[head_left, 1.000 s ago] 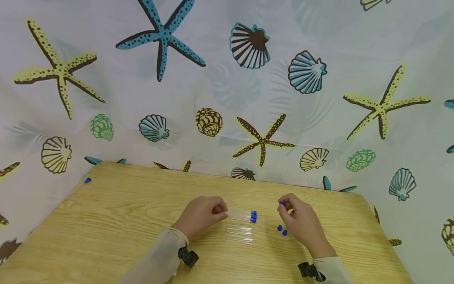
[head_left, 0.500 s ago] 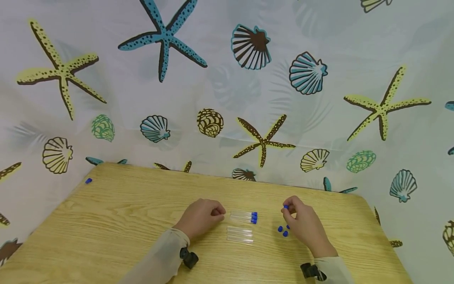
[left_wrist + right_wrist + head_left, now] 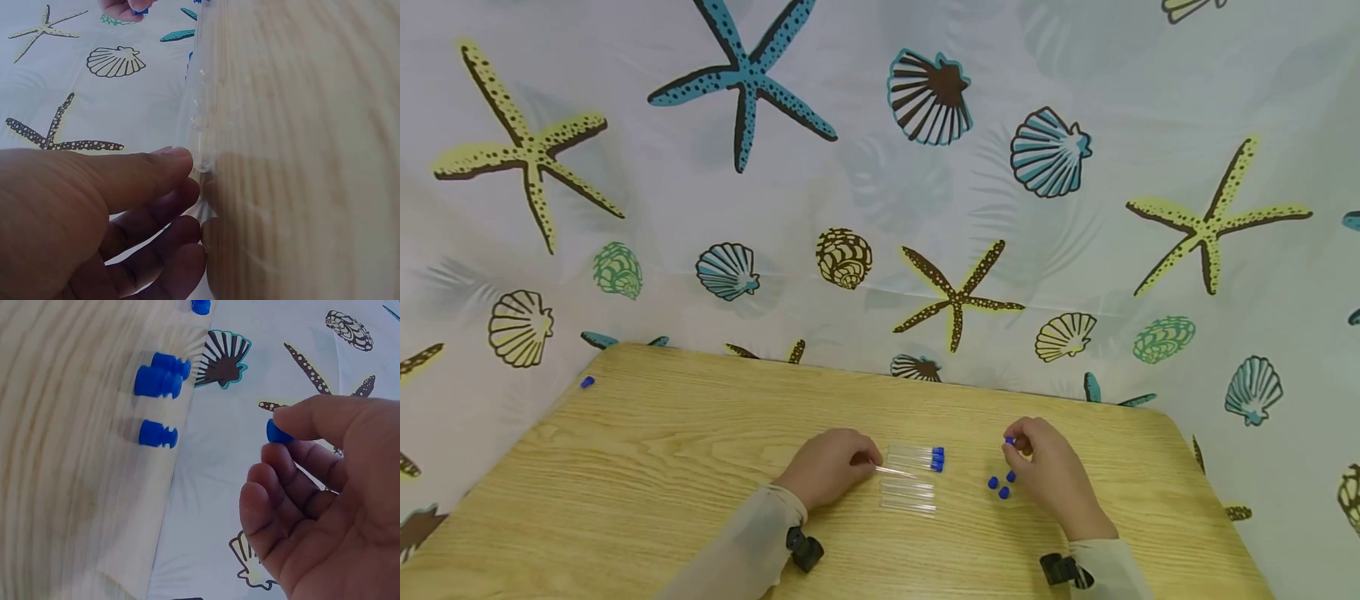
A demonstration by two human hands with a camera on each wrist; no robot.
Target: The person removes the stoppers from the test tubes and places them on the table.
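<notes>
My left hand [image 3: 833, 467] pinches the closed end of a clear test tube [image 3: 895, 472], which slants out from the fingertips toward the right. In the left wrist view, the rounded tube end [image 3: 203, 165] lies right at the thumb and forefinger. Beyond it, capped test tubes [image 3: 913, 457] lie side by side with blue caps to the right. Uncapped test tubes [image 3: 907, 495] lie nearer to me. My right hand [image 3: 1051, 475] holds a blue cap [image 3: 276, 432] between thumb and forefinger, raised above the table. Three loose blue caps [image 3: 1003, 492] sit just left of this hand.
The wooden table [image 3: 700, 417] reaches back to a hanging cloth [image 3: 865, 183] printed with starfish and shells. One more blue cap [image 3: 587, 382] lies at the table's far left corner. Black camera straps [image 3: 805, 550] are on both wrists.
The left hand first lies by the capped tubes, then shifts slightly toward me and now has a slanting tube in its fingers. The right hand moves slightly right with its cap, uncovering a third loose cap.
</notes>
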